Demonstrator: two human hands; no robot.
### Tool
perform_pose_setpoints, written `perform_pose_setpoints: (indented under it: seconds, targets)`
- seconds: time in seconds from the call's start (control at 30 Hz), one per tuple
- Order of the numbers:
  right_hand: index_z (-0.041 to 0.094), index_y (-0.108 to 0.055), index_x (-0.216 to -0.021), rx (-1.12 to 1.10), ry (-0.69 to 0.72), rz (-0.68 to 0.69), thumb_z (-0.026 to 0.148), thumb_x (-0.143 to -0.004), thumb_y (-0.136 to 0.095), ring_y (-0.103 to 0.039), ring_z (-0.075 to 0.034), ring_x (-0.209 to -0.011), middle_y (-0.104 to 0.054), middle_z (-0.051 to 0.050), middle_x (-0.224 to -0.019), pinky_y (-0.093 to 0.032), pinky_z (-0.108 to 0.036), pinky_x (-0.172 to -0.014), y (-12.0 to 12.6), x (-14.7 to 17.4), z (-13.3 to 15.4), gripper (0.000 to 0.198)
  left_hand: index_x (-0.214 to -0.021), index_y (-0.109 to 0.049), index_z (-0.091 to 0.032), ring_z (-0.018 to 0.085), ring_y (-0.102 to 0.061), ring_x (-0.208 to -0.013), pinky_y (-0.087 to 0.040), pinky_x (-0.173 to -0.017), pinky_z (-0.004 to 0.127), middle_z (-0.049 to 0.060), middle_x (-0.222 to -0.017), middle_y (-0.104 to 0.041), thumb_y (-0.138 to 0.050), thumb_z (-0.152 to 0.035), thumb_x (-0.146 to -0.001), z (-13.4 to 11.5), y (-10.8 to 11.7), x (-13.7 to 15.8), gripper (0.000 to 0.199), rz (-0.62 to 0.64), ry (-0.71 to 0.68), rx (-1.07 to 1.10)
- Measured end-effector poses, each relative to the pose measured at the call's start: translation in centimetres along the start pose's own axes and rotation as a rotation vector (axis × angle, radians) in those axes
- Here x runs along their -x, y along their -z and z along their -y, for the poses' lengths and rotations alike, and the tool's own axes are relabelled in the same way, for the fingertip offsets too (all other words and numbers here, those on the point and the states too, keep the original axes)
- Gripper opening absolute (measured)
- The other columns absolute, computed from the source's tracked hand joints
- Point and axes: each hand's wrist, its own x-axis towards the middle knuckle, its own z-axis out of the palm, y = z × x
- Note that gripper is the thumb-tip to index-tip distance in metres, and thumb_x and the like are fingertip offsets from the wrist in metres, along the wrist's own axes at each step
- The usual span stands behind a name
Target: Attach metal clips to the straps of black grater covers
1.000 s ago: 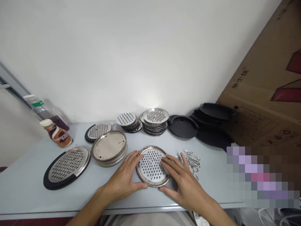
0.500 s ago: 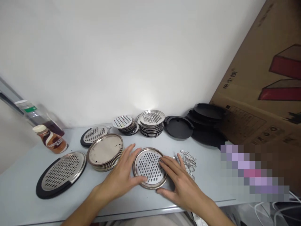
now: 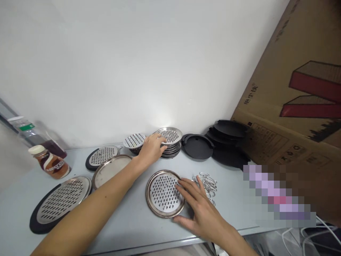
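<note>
A round metal grater disc (image 3: 166,193) with a raised rim lies flat on the grey table in front of me. My right hand (image 3: 198,204) rests at its right edge, fingers stretched over the rim and thumb by the near side. My left hand (image 3: 152,147) is reaching out at the left edge of a stack of grater plates (image 3: 170,137) near the wall, thumb and fingers apart. Whether it touches the top plate, I cannot tell. Left of that stack, partly behind my hand, stands a pile of smaller grater discs (image 3: 134,141).
Metal clips (image 3: 209,185) lie in a heap right of the disc. Black round trays (image 3: 198,146) are piled by a cardboard box (image 3: 266,142). Black-rimmed graters (image 3: 62,201), round metal plates (image 3: 112,170) and drink bottles (image 3: 52,163) occupy the left.
My left hand has left the grater disc and moved up and away to the stack by the wall. My right hand stays at the disc's right edge. The view has shifted slightly.
</note>
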Motion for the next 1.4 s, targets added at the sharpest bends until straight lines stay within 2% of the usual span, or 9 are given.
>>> perform_pose_setpoints:
  seconds: [0.17,0.37,0.53,0.7,0.87,1.07,1.23,1.33,1.4]
  targets:
    - [0.017,-0.042,-0.144,-0.018,-0.002,0.011,0.052,-0.084,-0.066,-0.037,-0.035,-0.139,-0.048,-0.018,-0.144,-0.009,-0.069,-0.116,0.3,-0.1,0.2,0.073,-0.089,-0.070,-0.017,0.023,-0.066,-0.096,-0.049,-0.091,0.039,0.007,-0.097,-0.072,-0.060,-0.012,-0.088,0.5,-0.4,-0.4,0.011,0.012,-0.058,-0.009]
    - [0.017,-0.043,-0.143,-0.033,-0.002,0.009,0.053,-0.083,-0.067,-0.039,-0.036,-0.138,-0.050,-0.020,-0.143,-0.010,-0.070,-0.115,0.6,-0.2,0.3,0.074,-0.088,-0.068,-0.017,0.028,-0.061,-0.110,-0.035,-0.106,0.057,0.011,-0.112,-0.070,-0.058,-0.011,-0.088,0.1,-0.2,-1.0,0.012,0.013,-0.137,-0.071]
    - [0.018,-0.039,-0.146,-0.016,0.008,-0.052,0.051,-0.084,-0.066,-0.039,-0.037,-0.138,-0.047,-0.020,-0.145,-0.014,-0.070,-0.115,0.2,0.0,0.0,0.075,-0.096,-0.063,-0.018,0.023,-0.057,-0.116,-0.025,-0.116,0.053,0.008,-0.121,-0.067,-0.051,-0.013,-0.094,-0.7,1.5,-1.2,0.014,-0.080,-0.229,-0.100]
    - [0.021,-0.028,-0.152,0.019,0.013,-0.135,0.045,-0.088,-0.062,-0.036,-0.036,-0.140,-0.044,-0.017,-0.148,-0.017,-0.068,-0.116,-0.2,0.1,-0.3,0.076,-0.097,-0.059,-0.018,0.020,-0.060,-0.111,-0.041,-0.107,0.047,0.008,-0.116,-0.065,-0.051,-0.016,-0.096,-1.1,4.2,-0.7,0.008,-0.365,-0.260,0.032]
    - [0.024,-0.027,-0.152,0.033,-0.061,-0.143,0.045,-0.090,-0.060,-0.035,-0.035,-0.141,-0.041,-0.016,-0.151,-0.017,-0.068,-0.115,-0.7,0.1,-0.6,0.073,-0.095,-0.057,-0.017,0.019,-0.061,-0.107,-0.049,-0.097,0.042,0.008,-0.107,-0.065,-0.050,-0.015,-0.096,-0.2,4.4,-0.1,0.008,-0.406,-0.270,0.041]
    - [0.027,-0.029,-0.151,-0.014,-0.202,-0.140,0.044,-0.093,-0.055,-0.035,-0.034,-0.142,-0.040,-0.014,-0.153,-0.024,-0.065,-0.114,-0.8,-0.6,-1.3,0.066,-0.097,-0.059,-0.021,0.018,-0.062,-0.105,-0.052,-0.093,0.038,0.005,-0.106,-0.064,-0.053,-0.017,-0.096,-1.8,5.2,3.5,0.007,-0.495,-0.132,0.212]
    - [0.023,-0.045,-0.141,-0.079,-0.176,-0.130,0.049,-0.091,-0.056,-0.041,-0.033,-0.138,-0.045,-0.016,-0.147,-0.037,-0.056,-0.111,1.9,-3.8,-1.8,0.057,-0.095,-0.059,-0.022,0.018,-0.062,-0.106,-0.052,-0.093,0.034,0.004,-0.108,-0.063,-0.056,-0.019,-0.094,-3.5,6.6,8.3,0.004,-0.476,0.066,0.450]
    - [0.022,-0.057,-0.126,-0.235,-0.197,-0.111,0.049,-0.090,-0.058,-0.058,-0.029,-0.119,-0.062,-0.012,-0.128,-0.047,-0.046,-0.100,4.1,-7.4,-2.6,0.045,-0.094,-0.059,-0.023,0.018,-0.061,-0.108,-0.051,-0.092,0.030,0.004,-0.111,-0.063,-0.055,-0.025,-0.095,-3.3,6.6,11.2,0.004,-0.426,0.247,0.604]
    - [0.019,-0.067,-0.096,-0.430,-0.324,-0.127,0.050,-0.086,-0.064,-0.065,-0.028,-0.099,-0.071,-0.010,-0.101,-0.050,-0.040,-0.088,5.0,-10.1,-3.5,0.033,-0.095,-0.059,-0.023,0.018,-0.060,-0.109,-0.050,-0.093,0.029,0.003,-0.113,-0.063,-0.057,-0.030,-0.094,-2.8,6.4,13.2,0.007,-0.391,0.391,0.704]
